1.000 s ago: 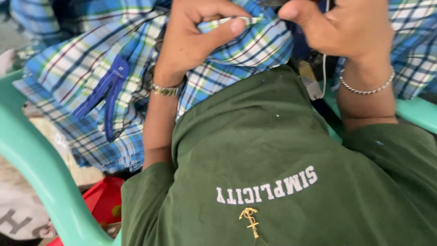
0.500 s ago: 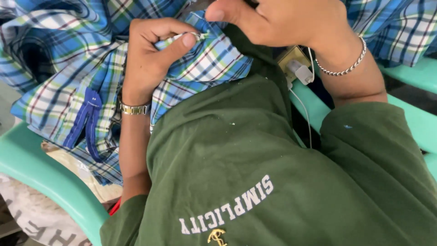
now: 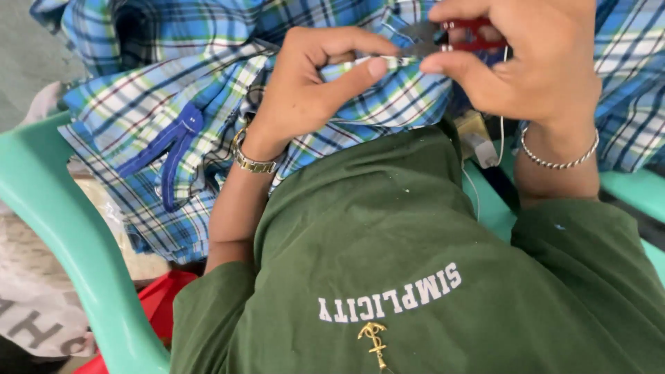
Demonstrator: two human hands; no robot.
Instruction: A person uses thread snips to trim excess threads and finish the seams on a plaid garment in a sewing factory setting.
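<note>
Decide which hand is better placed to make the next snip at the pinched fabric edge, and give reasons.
Probably the right hand: it holds the small red tool beside the fold. The left hand is busy pinching the plaid shirt edge taut.

— What do we have in our hands?
— Our left hand [image 3: 312,90] pinches a fold of the blue plaid shirt [image 3: 152,118] between thumb and forefinger, a gold watch [image 3: 251,158] on its wrist.
— And the other?
— Our right hand [image 3: 526,62] grips a small red-handled cutter [image 3: 471,33] right at that fold, with a silver bracelet [image 3: 557,158] on the wrist.
— Around us?
— The shirt lies across our lap above our green T-shirt [image 3: 388,242], and a green plastic chair arm [image 3: 62,228] curves at our left
</note>
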